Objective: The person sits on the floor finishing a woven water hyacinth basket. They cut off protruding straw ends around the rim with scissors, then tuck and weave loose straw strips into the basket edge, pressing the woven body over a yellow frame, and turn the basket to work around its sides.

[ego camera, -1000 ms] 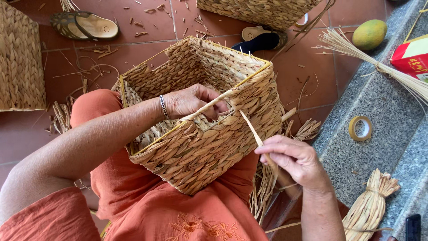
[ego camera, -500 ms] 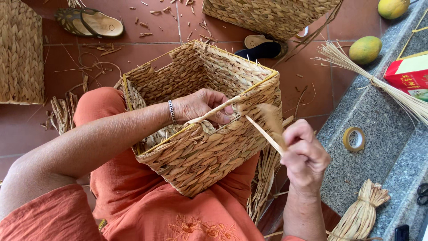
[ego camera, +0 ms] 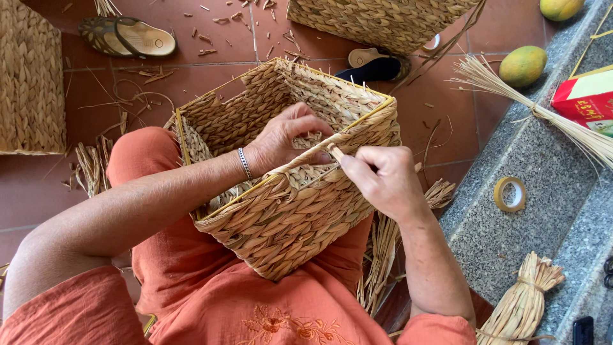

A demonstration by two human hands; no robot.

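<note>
Resting on the lap, tilted with its open mouth turned away from the body, the woven basket (ego camera: 287,191) is steadied by the left hand (ego camera: 284,140), whose fingers are curled over the near rim and into the interior. A pale fibre strand (ego camera: 334,152) is pinched at that rim between thumb and fingertips of the right hand (ego camera: 383,182), otherwise closed. Rim weaving is judged the step in hand; the next move likely calls for firm tension as the strand is tucked.

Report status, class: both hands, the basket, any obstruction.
Left hand inside woven basket, gripping rim. Right hand pinching straw strand at rim. Nothing blocking.
</note>
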